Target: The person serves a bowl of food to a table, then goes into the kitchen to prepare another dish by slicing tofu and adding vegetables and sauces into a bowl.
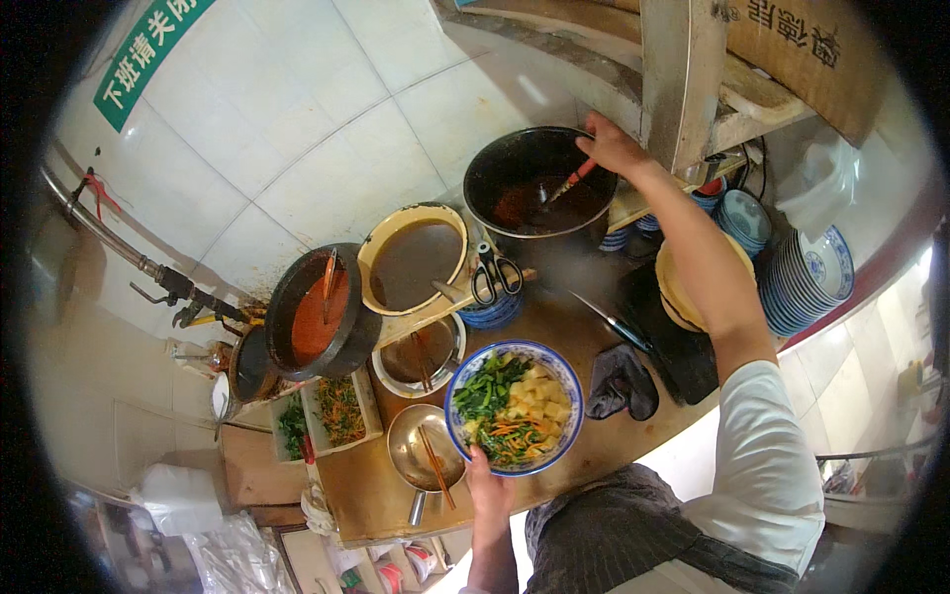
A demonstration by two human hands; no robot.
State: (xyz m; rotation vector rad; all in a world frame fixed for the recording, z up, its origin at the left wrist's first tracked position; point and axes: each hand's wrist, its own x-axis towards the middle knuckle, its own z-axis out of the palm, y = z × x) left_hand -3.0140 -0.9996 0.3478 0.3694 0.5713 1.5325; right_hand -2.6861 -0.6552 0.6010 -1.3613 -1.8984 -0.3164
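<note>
My left hand (489, 490) holds the near rim of a blue-and-white bowl (576, 401), tilted a little toward the view. Inside it lie chopped leafy greens (483, 394), pale yellow cubes (541, 398) and orange shreds (517, 436). At the far right of the counter, my right hand (614, 148) grips a red-handled spoon (576, 178) over a large black pot (487, 168). The spoon's metal end reaches down into dark contents, where its tip is hard to make out.
Left of the pot stand a yellow-rimmed basin (364, 259) of brown liquid and a black pot (275, 332) of red sauce. A saucepan (401, 445) with chopsticks is beside the bowl. A knife (618, 325), scissors (485, 282), dark cloth (621, 386) and stacked bowls (792, 297) lie around.
</note>
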